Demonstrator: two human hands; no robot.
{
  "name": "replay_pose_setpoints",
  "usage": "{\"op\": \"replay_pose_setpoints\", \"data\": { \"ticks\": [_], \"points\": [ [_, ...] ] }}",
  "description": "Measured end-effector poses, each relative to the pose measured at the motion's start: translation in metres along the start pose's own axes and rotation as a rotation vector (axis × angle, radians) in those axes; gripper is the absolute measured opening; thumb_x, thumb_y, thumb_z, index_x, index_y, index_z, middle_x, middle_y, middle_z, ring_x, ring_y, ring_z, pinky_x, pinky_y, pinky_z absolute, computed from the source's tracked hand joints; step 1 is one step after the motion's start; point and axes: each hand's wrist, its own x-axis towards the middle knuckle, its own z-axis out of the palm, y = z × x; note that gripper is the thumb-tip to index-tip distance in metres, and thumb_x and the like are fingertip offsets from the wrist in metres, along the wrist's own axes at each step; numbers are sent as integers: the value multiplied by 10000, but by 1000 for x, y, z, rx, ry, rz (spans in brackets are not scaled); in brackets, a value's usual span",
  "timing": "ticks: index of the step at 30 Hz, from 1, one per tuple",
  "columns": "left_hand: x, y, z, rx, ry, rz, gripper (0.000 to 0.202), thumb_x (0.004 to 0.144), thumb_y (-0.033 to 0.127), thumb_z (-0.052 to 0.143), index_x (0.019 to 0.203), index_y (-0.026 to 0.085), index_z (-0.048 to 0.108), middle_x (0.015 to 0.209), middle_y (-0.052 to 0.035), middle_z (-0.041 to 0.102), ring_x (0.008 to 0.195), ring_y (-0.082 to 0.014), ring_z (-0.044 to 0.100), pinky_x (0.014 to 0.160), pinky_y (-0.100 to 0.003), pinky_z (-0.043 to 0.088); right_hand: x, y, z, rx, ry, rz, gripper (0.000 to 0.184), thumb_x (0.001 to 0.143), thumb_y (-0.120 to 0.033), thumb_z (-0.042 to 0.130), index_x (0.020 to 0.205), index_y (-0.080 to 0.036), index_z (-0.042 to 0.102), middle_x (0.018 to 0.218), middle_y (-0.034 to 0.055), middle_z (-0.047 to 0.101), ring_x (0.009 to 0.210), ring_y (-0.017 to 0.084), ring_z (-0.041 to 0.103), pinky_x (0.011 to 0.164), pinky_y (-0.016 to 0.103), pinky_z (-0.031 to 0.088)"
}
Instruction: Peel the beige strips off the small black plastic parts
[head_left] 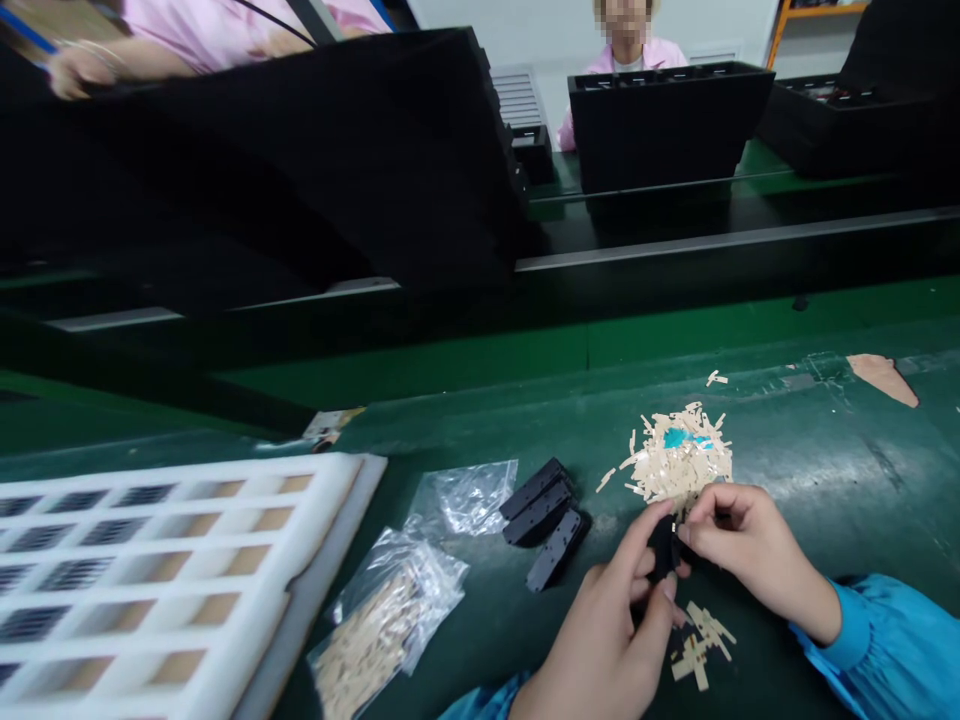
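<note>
"What's nearest?"

"Both hands. The left hand (600, 640) is curled closed on a small black plastic piece (664, 548), and the right hand (750, 555) pinches that same piece from the other side."

"Where's the piece?"

"Held between them just above the green desk (817, 440), at the lower edge of a loose heap of thin beige strips (679, 465) with a teal patch (681, 438) on top. A small scatter of beige offcuts (696, 645) lies just below the hands."

"And to the left?"

"Three black plastic bars (544, 522) sit beside a crumpled clear plastic bag (469, 497). Another clear bag (379, 625) holds beige strips. Past those lies a white foam tray (180, 510) with rectangular cells."

"Further off?"

"Large black bins (667, 120) stand across the desk, with a person in a pink top (626, 55) behind one. Another pink-sleeved person's hand (82, 70) rests at the top left."
</note>
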Motion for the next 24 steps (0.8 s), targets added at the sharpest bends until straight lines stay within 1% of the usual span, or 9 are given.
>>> {"op": "replay_pose_setpoints", "data": {
  "ticks": [3, 5, 8, 12, 16, 20, 24],
  "points": [
    [-1, 0, 0, 22, 9, 7, 584, 1028, 287, 451, 1591, 354, 312, 1105, -72, 651, 902, -206, 725, 920, -420, 577, 0, 1, -1, -19, -3, 0, 169, 751, -284, 734, 678, -191, 613, 593, 12, 686, 557, 162, 631, 560, 260, 419],
    [-1, 1, 0, 25, 7, 21, 584, 1029, 285, 450, 1591, 359, 309, 1110, -71, 662, 897, -204, 724, 904, -409, 581, 1, 3, -2, -42, -1, 0, 173, 755, -287, 730, 671, -193, 611, 589, 8, 676, 548, 157, 613, 551, 262, 402],
    [-2, 4, 0, 40, 8, 28, 586, 1027, 273, 450, 1592, 351, 315, 1090, -67, 675, 893, -205, 725, 879, -391, 584, 1, 6, -3, -43, 1, -9, 162, 760, -279, 726, 680, -195, 613, 590, -1, 661, 556, 159, 611, 558, 268, 400],
    [-2, 5, 1, 69, 8, 31, 581, 1024, 263, 448, 1587, 345, 329, 1095, -68, 688, 918, -211, 723, 893, -389, 578, 1, 8, -4, -34, -10, -11, 153, 762, -276, 728, 691, -194, 620, 601, 1, 664, 550, 157, 603, 553, 271, 390],
    [-3, 4, 1, 61, -4, 22, 576, 1025, 263, 441, 1585, 345, 332, 1101, -70, 689, 894, -201, 725, 894, -390, 578, 1, 8, -3, -18, -13, -6, 165, 769, -288, 731, 693, -192, 620, 594, -4, 654, 540, 151, 596, 540, 264, 382],
    [-4, 3, 0, 60, -4, 14, 579, 1025, 294, 466, 1586, 354, 333, 1130, -74, 689, 916, -205, 724, 920, -400, 577, 1, 6, -3, 12, -29, 0, 174, 779, -275, 741, 694, -191, 613, 575, -13, 648, 554, 152, 619, 548, 253, 412],
    [-3, 4, 0, -4, -6, -12, 581, 1023, 291, 471, 1588, 326, 338, 1143, -89, 675, 901, -202, 729, 914, -395, 580, 0, 3, -2, 54, -61, 5, 170, 799, -257, 744, 708, -185, 620, 593, -3, 681, 563, 142, 635, 559, 238, 440]
  ]
}}
